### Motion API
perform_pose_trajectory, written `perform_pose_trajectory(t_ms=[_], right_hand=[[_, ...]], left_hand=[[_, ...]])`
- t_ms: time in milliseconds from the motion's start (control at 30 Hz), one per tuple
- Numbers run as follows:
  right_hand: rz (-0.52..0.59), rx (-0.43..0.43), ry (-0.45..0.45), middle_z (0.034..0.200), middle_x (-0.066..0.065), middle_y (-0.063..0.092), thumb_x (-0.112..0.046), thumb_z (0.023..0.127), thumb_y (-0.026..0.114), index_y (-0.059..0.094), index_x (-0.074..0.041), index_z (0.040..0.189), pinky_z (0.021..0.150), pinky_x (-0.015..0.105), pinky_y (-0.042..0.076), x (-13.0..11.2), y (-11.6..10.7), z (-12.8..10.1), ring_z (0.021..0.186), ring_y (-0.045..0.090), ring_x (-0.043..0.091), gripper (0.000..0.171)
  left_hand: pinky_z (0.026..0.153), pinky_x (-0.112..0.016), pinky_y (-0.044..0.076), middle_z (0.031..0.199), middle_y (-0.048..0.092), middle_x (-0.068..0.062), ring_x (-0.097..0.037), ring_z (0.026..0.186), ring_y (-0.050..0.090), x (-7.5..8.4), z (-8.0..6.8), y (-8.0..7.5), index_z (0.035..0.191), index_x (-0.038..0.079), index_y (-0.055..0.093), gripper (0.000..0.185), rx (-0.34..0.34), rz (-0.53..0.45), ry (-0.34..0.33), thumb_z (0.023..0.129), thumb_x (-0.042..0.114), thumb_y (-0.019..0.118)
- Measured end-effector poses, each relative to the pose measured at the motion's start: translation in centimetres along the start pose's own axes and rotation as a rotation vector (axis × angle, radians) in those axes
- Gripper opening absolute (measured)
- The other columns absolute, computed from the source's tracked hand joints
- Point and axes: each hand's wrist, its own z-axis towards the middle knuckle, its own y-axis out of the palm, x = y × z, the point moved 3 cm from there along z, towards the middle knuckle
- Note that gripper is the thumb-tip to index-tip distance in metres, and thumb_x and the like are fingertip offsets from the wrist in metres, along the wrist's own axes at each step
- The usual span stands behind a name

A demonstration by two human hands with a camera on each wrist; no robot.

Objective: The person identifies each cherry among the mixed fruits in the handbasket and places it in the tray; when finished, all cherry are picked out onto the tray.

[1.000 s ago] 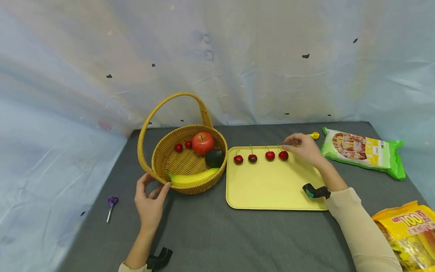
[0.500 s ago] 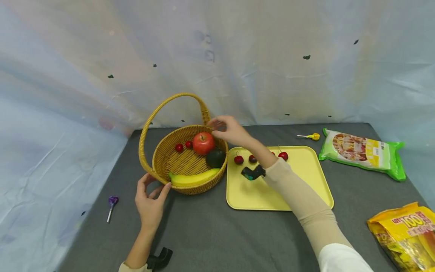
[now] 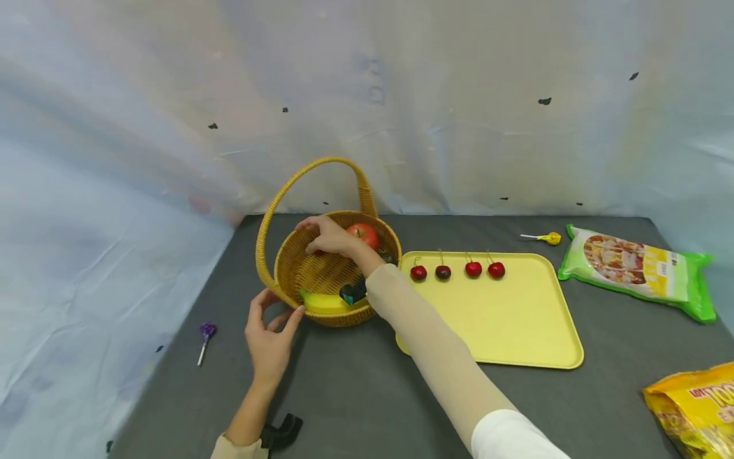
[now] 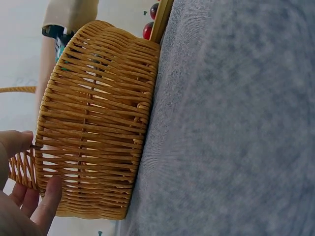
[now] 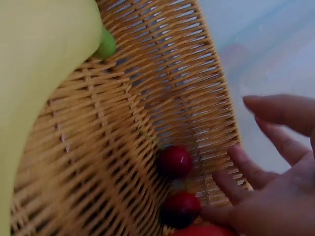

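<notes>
My left hand [image 3: 269, 344] grips the rim of a wicker basket [image 4: 93, 123] near its handle base, with thumb and fingers on either side of the weave. My right hand [image 3: 332, 237] is inside the far part of the basket. In the right wrist view its fingers [image 5: 253, 167] are spread and hold nothing, close to two cherries, one cherry [image 5: 175, 162] and another cherry [image 5: 181, 209]. A banana [image 3: 327, 303] lies along the basket's near side. A red apple [image 3: 365, 234] and a dark green, avocado-like fruit [image 3: 387, 257] sit on the right, partly hidden by my right arm.
Right of the basket, a yellow tray [image 3: 504, 325] holds several cherries [image 3: 473, 269] in a row. A yellow lollipop [image 3: 552, 238] and a green food bag [image 3: 636, 268] lie beyond it. A yellow bag [image 3: 696, 408] is at front right, a purple lollipop [image 3: 208, 330] at left.
My right hand has swept left from the tray's far edge, over the apple, into the basket. The left hand keeps its hold on the rim. The head view has shifted slightly.
</notes>
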Motion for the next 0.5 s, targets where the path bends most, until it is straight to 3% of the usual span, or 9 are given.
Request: perform_pose_trajectory(t_ms=[233, 400, 500], right_hand=[[0.0, 0.004, 0.007, 0.147, 0.016, 0.045, 0.006, 0.092, 0.066, 0.057, -0.001, 0.137, 0.095, 0.042, 0.053, 0.65, -0.23, 0.33, 0.138, 0.038, 0.032, 0.046], [-0.053, -0.056, 0.029, 0.146, 0.011, 0.047, 0.002, 0.091, 0.069, 0.058, -0.004, 0.136, 0.099, 0.034, 0.05, 0.99, 0.1, 0.45, 0.136, 0.041, 0.028, 0.047], [-0.067, -0.113, 0.052, 0.142, 0.013, 0.051, 0.004, 0.09, 0.07, 0.06, -0.002, 0.132, 0.099, 0.036, 0.051, 1.23, 0.38, 0.38, 0.134, 0.043, 0.029, 0.044]], left_hand=[[0.081, -0.026, 0.06, 0.119, 0.052, -0.03, -0.022, 0.111, 0.054, 0.06, 0.22, 0.26, 0.131, -0.015, 0.049, 0.055, -0.012, 0.02, 0.007, 0.082, -0.017, 0.072], [0.08, -0.022, 0.059, 0.119, 0.051, -0.032, -0.02, 0.111, 0.054, 0.09, 0.09, 0.11, 0.13, -0.018, 0.048, 0.054, -0.01, 0.029, 0.003, 0.082, -0.018, 0.071], [0.08, -0.022, 0.059, 0.119, 0.051, -0.034, -0.02, 0.111, 0.054, 0.14, 0.03, 0.06, 0.13, -0.018, 0.047, 0.054, -0.011, 0.027, -0.008, 0.082, -0.018, 0.071]])
